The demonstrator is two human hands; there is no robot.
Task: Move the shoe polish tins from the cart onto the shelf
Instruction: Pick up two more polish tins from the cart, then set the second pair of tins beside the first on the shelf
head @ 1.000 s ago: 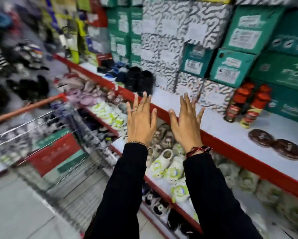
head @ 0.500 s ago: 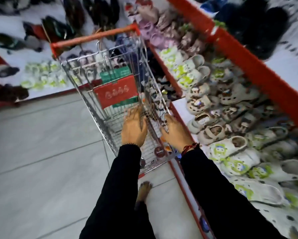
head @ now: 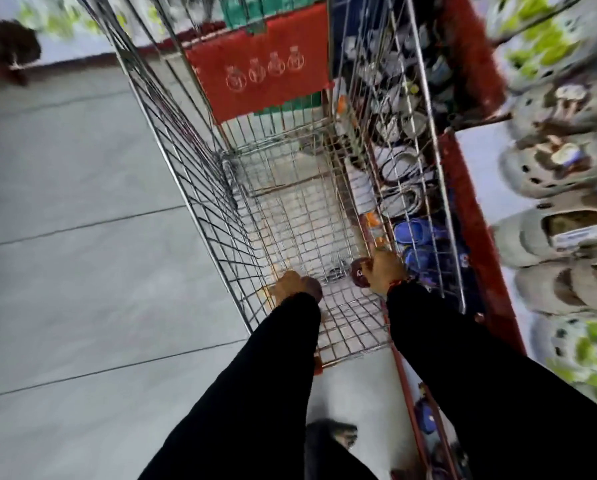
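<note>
From the head camera, both arms in black sleeves reach down into a wire shopping cart (head: pixel 200 174) that fills the middle of the frame, its thin chrome rods forming a square grid at the bottom. The left hand (head: pixel 290 284), at lower centre, is curled over a round, dark brown shoe polish tin (head: pixel 312 287) lying on the grid; whether the fingers actually grip it is hidden. The right hand (head: pixel 385 271), just to its right, is closed around a second flat round tin (head: pixel 359 273) with a dark maroon lid, a red thread band at the wrist. A red plastic flap (head: pixel 259 64) with pale printed symbols hangs at the cart's far end, top centre. Along the right edge, a red-edged shelf (head: pixel 470 216) carries blurred foam clogs (head: pixel 549 233) in grey and green. Smooth grey floor tiles (head: pixel 82 237) fill the left.
</note>
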